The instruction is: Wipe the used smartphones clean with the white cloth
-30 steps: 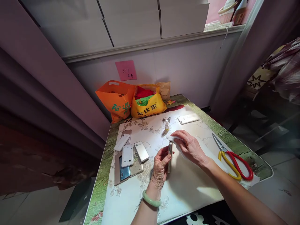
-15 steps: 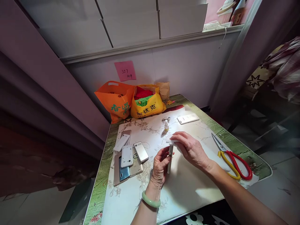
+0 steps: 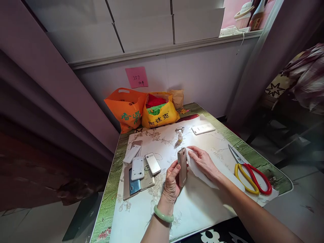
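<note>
My left hand point(image 3: 172, 179), below a green bangle, grips a smartphone point(image 3: 183, 168) held upright over the table, its back turned partly toward me. In my right hand point(image 3: 204, 162) is a white cloth point(image 3: 198, 172), pinched against the phone's upper right edge and hanging down below the fingers. A small white-capped bottle point(image 3: 180, 136) stands just beyond the phone. On the left, several phones lie in an overlapping pile, among them a white phone point(image 3: 138, 168), a blue phone point(image 3: 135, 185) and a silver phone point(image 3: 153, 163).
Scissors point(image 3: 249, 172) with red and yellow handles lie at the right. Another white phone point(image 3: 203, 128) rests at the back right. An orange bag point(image 3: 126, 108), a yellow bag point(image 3: 160, 114) and a brown paper bag point(image 3: 177, 98) stand along the wall.
The phone has turned from edge-on to show more of its back. My right hand has moved from its top edge down to its right side, and more of the cloth shows.
</note>
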Demonstrator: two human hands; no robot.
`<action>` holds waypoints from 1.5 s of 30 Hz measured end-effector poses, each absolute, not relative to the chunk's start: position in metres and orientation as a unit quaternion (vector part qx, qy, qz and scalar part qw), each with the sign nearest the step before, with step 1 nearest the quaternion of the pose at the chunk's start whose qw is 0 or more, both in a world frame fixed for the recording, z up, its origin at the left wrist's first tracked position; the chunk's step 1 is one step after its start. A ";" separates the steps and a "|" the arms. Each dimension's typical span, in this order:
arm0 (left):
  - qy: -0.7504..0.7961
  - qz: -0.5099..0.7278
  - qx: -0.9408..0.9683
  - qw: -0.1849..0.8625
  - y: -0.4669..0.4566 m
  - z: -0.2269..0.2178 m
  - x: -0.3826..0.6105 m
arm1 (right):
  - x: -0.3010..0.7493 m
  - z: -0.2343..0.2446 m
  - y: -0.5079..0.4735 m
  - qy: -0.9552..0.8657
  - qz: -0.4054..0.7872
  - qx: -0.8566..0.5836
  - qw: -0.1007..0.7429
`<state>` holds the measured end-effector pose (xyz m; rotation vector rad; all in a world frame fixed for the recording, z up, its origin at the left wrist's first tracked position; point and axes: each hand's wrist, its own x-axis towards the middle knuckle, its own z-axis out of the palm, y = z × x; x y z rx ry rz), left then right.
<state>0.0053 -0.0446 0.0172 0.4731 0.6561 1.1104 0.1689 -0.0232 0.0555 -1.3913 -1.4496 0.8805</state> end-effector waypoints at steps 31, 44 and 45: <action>0.253 0.599 0.071 0.756 -0.027 0.011 -0.014 | 0.127 0.039 -0.092 -0.718 0.079 -0.452 0.523; 0.246 0.591 0.014 0.768 -0.028 0.018 -0.017 | 0.157 0.021 -0.063 -0.631 0.067 -0.579 0.512; 0.252 0.583 0.020 0.772 -0.028 0.018 -0.015 | 0.158 0.025 -0.063 -0.617 0.070 -0.587 0.520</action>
